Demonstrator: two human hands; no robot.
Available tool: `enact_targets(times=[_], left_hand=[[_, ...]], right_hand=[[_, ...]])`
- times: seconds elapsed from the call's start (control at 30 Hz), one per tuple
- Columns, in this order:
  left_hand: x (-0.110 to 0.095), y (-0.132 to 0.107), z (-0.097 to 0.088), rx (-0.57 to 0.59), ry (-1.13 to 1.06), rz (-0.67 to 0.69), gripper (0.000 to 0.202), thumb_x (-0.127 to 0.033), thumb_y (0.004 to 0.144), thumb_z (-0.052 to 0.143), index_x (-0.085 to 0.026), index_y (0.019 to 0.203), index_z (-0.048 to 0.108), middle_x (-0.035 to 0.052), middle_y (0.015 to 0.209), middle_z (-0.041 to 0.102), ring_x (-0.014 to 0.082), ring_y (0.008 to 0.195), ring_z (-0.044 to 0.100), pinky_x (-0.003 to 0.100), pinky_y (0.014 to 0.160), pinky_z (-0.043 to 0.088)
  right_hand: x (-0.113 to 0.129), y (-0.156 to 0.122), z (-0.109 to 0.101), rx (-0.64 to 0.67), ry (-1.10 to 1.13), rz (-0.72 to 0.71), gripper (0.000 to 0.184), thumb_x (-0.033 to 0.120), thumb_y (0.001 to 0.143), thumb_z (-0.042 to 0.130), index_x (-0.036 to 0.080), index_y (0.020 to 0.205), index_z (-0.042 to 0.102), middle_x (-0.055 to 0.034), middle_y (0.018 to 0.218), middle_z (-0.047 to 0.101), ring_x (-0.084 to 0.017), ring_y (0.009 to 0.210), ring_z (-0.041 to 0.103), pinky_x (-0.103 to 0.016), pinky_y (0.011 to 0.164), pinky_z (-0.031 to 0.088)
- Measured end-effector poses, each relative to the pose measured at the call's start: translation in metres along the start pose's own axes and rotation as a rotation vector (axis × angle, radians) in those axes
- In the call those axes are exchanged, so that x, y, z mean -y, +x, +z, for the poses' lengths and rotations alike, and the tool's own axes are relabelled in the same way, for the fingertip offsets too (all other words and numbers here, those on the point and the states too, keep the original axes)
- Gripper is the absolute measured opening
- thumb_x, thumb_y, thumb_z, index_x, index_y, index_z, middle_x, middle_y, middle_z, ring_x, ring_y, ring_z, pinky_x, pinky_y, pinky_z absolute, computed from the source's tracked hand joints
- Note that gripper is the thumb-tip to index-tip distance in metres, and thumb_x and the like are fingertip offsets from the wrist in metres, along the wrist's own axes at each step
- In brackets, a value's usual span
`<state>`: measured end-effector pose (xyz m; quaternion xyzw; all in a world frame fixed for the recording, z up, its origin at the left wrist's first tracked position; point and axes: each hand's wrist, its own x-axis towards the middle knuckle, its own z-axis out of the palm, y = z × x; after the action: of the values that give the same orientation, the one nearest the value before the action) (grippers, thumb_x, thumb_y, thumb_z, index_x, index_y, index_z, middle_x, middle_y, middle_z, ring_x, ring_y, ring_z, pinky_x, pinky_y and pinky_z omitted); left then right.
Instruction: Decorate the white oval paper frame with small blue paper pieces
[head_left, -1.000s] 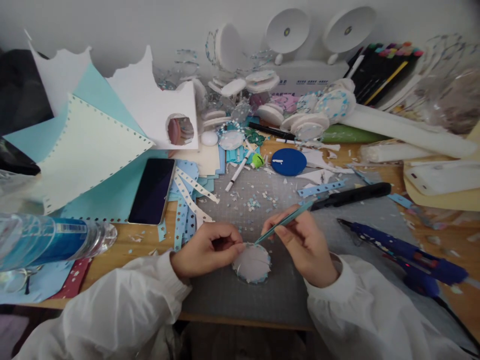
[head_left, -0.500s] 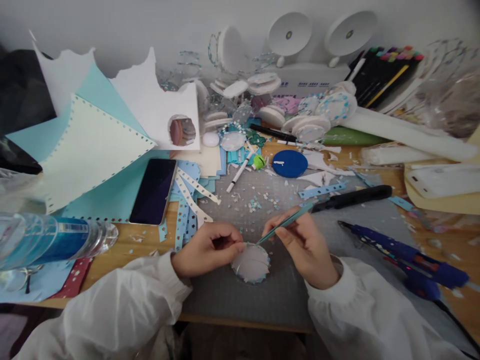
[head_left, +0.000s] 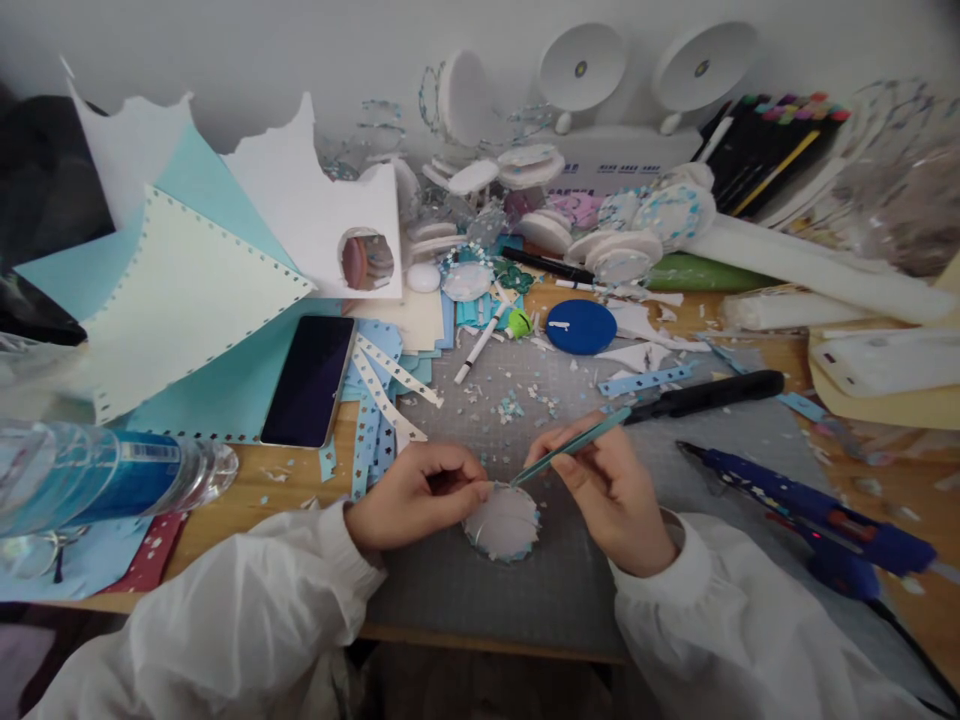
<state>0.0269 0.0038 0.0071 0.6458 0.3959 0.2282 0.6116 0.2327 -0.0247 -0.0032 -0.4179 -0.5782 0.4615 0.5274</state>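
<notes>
A small round white disc (head_left: 504,525) with a pale blue trimmed edge lies on the grey cutting mat (head_left: 525,590) near the table's front. My left hand (head_left: 414,497) is curled, its fingertips pinching the disc's upper left rim. My right hand (head_left: 606,487) is closed on teal tweezers (head_left: 574,445), whose tip touches the disc's top edge right by my left fingertips. Both arms wear white sleeves.
A dark phone (head_left: 309,381) and punched blue paper strips (head_left: 377,400) lie to the left, a water bottle (head_left: 97,478) farther left. A black tool (head_left: 701,394) and a blue glue gun (head_left: 810,510) lie to the right. A blue disc (head_left: 580,327), markers and foam rounds crowd the back.
The hands hold almost still at the disc's top edge; the view has shifted slightly.
</notes>
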Motion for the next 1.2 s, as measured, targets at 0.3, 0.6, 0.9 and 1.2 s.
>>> enact_targets(times=[0.3, 0.6, 0.9, 1.2], left_hand=[[-0.0006, -0.0004, -0.0006, -0.012, 0.007, 0.007, 0.021, -0.026, 0.081, 0.059, -0.012, 0.065, 0.057, -0.0009, 0.06, 0.05, 0.008, 0.055, 0.041, 0.018, 0.049, 0.032], [0.0002, 0.0004, -0.001, -0.007, -0.034, 0.01, 0.02, -0.025, 0.08, 0.06, -0.012, 0.065, 0.058, -0.0009, 0.06, 0.052, 0.0076, 0.053, 0.043, 0.018, 0.049, 0.034], [-0.0005, 0.0005, -0.001, -0.003, -0.009, 0.032, 0.02, -0.024, 0.081, 0.059, -0.011, 0.065, 0.058, -0.0009, 0.06, 0.051, 0.0072, 0.053, 0.041, 0.018, 0.048, 0.032], [0.0014, -0.0013, 0.0009, 0.002, 0.017, 0.019, 0.022, -0.027, 0.083, 0.058, -0.011, 0.068, 0.057, -0.0004, 0.061, 0.05, 0.0082, 0.054, 0.04, 0.019, 0.048, 0.031]], right_hand=[[-0.0004, 0.0003, -0.002, 0.01, 0.043, 0.091, 0.004, 0.025, 0.093, 0.053, 0.02, 0.093, 0.053, -0.0022, 0.085, 0.064, -0.011, 0.075, 0.061, -0.023, 0.069, 0.051], [-0.0017, -0.0009, -0.0015, 0.012, 0.051, 0.095, 0.005, 0.026, 0.093, 0.054, 0.021, 0.094, 0.053, -0.001, 0.085, 0.063, -0.011, 0.076, 0.06, -0.022, 0.07, 0.05], [-0.0014, 0.0001, -0.0017, 0.01, 0.02, 0.101, 0.007, 0.028, 0.092, 0.055, 0.021, 0.093, 0.054, -0.0011, 0.085, 0.063, -0.01, 0.076, 0.061, -0.021, 0.07, 0.05], [-0.0006, 0.001, -0.004, -0.04, -0.002, 0.223, 0.022, 0.042, 0.085, 0.064, 0.022, 0.085, 0.055, -0.0015, 0.074, 0.065, -0.011, 0.06, 0.058, -0.022, 0.056, 0.05]])
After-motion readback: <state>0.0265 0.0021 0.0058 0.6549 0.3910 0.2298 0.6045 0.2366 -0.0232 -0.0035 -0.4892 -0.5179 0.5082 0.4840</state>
